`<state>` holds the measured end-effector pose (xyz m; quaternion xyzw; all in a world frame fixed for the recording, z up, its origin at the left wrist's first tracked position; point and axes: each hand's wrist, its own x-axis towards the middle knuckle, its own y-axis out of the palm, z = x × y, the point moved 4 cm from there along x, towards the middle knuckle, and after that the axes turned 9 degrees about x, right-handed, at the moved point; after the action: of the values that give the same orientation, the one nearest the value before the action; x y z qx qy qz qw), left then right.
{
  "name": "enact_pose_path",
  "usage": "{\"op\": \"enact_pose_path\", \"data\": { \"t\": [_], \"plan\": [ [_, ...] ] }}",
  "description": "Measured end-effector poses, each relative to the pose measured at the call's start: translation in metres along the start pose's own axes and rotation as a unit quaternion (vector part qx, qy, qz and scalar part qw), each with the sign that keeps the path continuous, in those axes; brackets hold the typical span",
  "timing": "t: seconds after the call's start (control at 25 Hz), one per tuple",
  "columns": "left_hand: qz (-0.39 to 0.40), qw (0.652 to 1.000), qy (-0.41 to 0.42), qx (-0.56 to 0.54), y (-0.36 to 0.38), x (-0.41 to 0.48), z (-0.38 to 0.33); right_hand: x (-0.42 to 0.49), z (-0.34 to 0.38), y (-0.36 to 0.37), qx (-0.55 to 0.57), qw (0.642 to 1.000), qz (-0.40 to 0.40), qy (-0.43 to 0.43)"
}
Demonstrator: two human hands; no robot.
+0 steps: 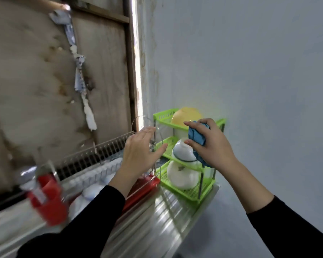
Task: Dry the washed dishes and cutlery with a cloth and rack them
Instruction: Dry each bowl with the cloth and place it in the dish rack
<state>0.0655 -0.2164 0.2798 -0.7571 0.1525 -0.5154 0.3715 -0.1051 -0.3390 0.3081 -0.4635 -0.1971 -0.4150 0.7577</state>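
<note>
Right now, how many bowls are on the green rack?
3: yellow bowl on top, blue-rimmed bowl in the middle, white bowl at the bottom; others may be hidden.
</note>
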Motion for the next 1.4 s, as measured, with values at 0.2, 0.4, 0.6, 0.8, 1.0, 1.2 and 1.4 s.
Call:
{"op": "enact_pose_path", "data": {
  "t": [0.2,0.4,0.6,0.8,1.0,1.2,1.4],
  "plan": [
    [0.064,0.994,-0.068,0.056,-0.045,-0.114,0.019,-0.089,0.048,0.034,0.054,0.996,0.077,0.011],
    [0.084,0.981,-0.141,0.106,-0.085,-0.226,0.044,-0.162,0.094,0.080,0.125,0.981,0.147,0.015],
    [0.095,0.956,-0.215,0.177,-0.130,-0.316,0.080,-0.221,0.154,0.136,0.185,0.959,0.215,-0.021],
    [0.128,0.925,-0.287,0.214,-0.184,-0.397,0.130,-0.272,0.233,0.201,0.239,0.926,0.286,-0.053],
    [0.144,0.902,-0.341,0.224,-0.237,-0.477,0.195,-0.317,0.319,0.266,0.260,0.901,0.342,-0.064],
    [0.127,0.898,-0.352,0.233,-0.282,-0.554,0.261,-0.349,0.397,0.330,0.283,0.877,0.384,-0.058],
    [0.152,0.870,-0.406,0.236,-0.298,-0.619,0.324,-0.371,0.450,0.384,0.302,0.850,0.430,-0.034]
  ]
}}
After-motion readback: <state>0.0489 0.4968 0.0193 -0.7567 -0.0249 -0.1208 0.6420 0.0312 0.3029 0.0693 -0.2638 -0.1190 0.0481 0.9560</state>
